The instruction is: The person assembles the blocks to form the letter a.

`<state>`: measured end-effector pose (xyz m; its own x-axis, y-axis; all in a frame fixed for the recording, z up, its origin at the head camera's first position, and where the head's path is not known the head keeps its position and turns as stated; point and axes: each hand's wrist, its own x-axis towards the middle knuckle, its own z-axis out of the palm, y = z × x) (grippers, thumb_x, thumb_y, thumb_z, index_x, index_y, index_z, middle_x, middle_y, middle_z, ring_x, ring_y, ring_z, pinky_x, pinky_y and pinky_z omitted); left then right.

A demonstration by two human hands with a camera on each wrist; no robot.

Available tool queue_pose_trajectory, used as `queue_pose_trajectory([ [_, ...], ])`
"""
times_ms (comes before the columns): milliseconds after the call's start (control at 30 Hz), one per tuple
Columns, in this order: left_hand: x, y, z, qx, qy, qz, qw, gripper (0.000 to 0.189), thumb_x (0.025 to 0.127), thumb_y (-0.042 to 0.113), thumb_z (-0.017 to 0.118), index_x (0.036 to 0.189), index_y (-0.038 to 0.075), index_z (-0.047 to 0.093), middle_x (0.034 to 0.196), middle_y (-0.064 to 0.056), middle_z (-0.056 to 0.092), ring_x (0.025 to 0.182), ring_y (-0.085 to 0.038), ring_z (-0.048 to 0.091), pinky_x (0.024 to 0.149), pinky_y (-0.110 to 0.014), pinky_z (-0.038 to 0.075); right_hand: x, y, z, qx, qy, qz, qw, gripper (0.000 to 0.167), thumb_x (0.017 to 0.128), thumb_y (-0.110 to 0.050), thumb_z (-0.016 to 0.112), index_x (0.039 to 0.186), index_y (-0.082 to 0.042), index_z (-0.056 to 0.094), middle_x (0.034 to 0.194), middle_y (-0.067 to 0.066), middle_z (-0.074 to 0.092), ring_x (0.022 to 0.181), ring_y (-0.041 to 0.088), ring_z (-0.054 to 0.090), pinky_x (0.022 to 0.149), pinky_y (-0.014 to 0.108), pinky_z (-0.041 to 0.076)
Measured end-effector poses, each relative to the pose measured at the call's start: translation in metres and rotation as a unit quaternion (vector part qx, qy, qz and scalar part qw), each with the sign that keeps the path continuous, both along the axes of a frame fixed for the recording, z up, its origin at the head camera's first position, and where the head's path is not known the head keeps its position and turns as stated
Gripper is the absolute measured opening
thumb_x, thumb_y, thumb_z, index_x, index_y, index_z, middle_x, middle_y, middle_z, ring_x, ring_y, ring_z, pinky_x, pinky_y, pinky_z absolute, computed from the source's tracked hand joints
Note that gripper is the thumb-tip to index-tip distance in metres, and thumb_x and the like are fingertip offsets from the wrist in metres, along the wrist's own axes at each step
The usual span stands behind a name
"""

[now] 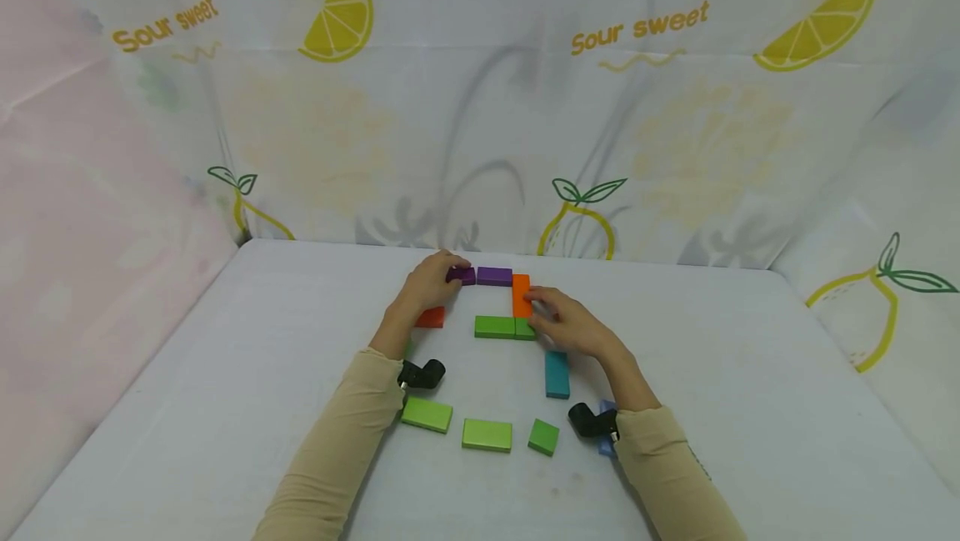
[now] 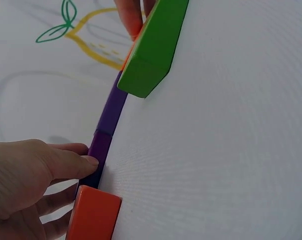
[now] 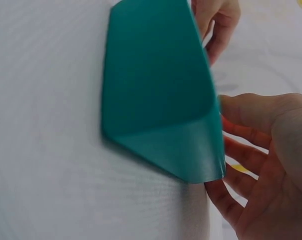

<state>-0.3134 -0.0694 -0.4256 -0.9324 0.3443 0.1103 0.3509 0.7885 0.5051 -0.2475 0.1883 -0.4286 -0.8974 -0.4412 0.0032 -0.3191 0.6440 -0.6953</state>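
In the head view, my left hand (image 1: 433, 278) is at a dark purple block (image 1: 467, 276) at the back of the table. The left wrist view shows its thumb on the near face of that block (image 2: 95, 160), with fingers behind, pinching it. A second purple block (image 1: 495, 277) abuts it on the right. My right hand (image 1: 572, 323) has its fingers against the right side of an orange block (image 1: 521, 295). Its thumb is by a small green block (image 1: 523, 328). In the right wrist view a teal block (image 3: 155, 75) hides where those fingers touch.
A longer green block (image 1: 495, 327) adjoins the small one. A red-orange block (image 1: 430, 318) lies below the left hand. Nearer are a blue-teal block (image 1: 557, 374), two light green blocks (image 1: 487, 435), a green square block (image 1: 543, 437) and a blue block (image 1: 606, 446) partly under the right wrist.
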Motion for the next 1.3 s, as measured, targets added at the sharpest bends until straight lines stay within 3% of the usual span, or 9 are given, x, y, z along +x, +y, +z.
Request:
queue_pose_trajectory([
  [1300,-0.0028,-0.0012,-0.0025,0.010,-0.001,-0.013,0.9999,0.036,0.090,0.009,0.057,0.126,0.011,0.059,0.123,-0.015,0.058,0.115,-0.031,0.054,0.097,-0.049,0.044,0.0001,0.0000,-0.0008,0.005,-0.005,0.000,1.0000,0.046,0.095,-0.021,0.054,0.138,-0.006,0.044,0.149,0.017,0.035,0.138,0.036,0.033,0.108,0.054,0.033],
])
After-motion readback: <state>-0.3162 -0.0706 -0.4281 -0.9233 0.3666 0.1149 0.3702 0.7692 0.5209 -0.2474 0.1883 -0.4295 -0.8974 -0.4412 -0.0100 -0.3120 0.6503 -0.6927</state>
